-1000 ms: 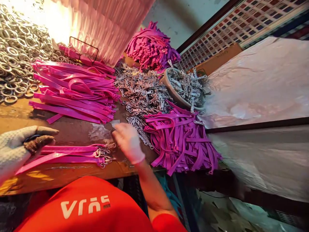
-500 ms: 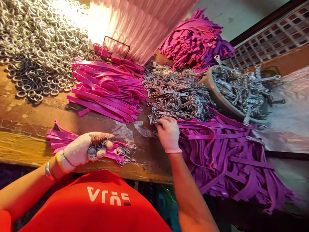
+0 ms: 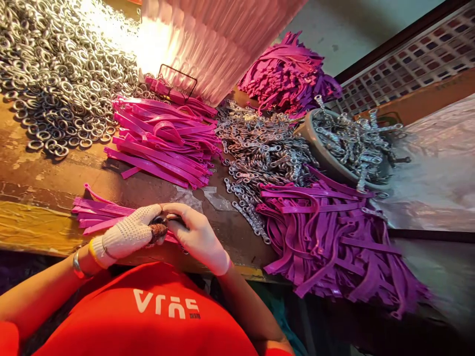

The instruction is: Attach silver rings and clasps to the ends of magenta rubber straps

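Both my hands wear white gloves and meet at the table's front edge. My left hand (image 3: pixel 128 233) is closed, pinching small metal rings and the end of a pink strap (image 3: pixel 94 213) against its worn fingertips. My right hand (image 3: pixel 196 237) is closed too, its fingers pressed against the left hand's fingertips on a small metal piece I cannot make out. A short stack of pink straps with metal clasps lies under both hands.
A heap of silver rings (image 3: pixel 55 74) fills the far left. Pink straps (image 3: pixel 163 138) lie in the middle, metal clasps (image 3: pixel 260 148) beside them, a bowl of clasps (image 3: pixel 326 158) at the right, and purple straps (image 3: pixel 326 232) hang over the table edge.
My right hand came back from the clasp pile to meet the left hand. The left hand stayed over the strap stack, closing tighter on the rings.
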